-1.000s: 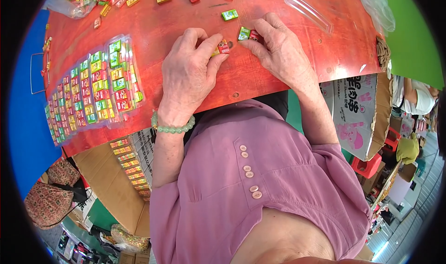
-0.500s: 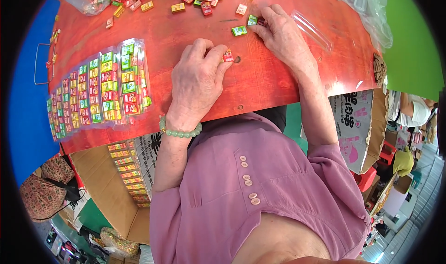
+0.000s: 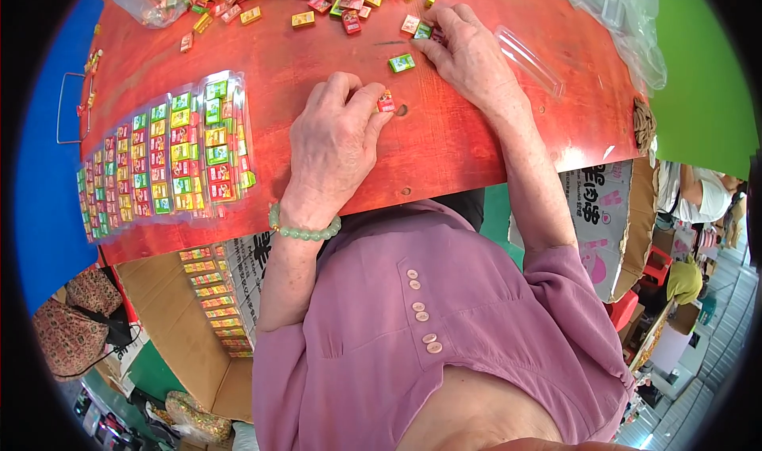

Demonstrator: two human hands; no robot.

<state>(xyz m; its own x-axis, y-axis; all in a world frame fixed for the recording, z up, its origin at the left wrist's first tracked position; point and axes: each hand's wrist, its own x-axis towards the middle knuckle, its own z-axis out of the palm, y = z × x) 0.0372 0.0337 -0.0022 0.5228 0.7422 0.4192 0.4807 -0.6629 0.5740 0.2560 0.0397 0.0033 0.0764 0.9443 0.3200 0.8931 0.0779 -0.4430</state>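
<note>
Head view, left hand: My left hand (image 3: 335,133) pinches a small red box (image 3: 386,101) between thumb and forefinger, the other fingers curled behind; whether the box touches the table I cannot tell.
Head view, right hand: My right hand (image 3: 474,66) pinches a green box (image 3: 422,32) and a dark red box (image 3: 438,36), side by side, the latter partly hidden by my fingers.
Pale box: A pale box (image 3: 410,24) lies just beside the green one.
Loose green piece: A second green box (image 3: 402,63) lies flat between my hands.
Pile: Mixed boxes (image 3: 352,22) lie heaped at the far edge of the red table (image 3: 333,50).
Trays: Clear trays (image 3: 208,210) at my left hold rows of coloured boxes.
Clear strip: A transparent tray (image 3: 530,62) lies right of my right hand.
Wrist: A green bead bracelet (image 3: 309,233) circles my left wrist.
</note>
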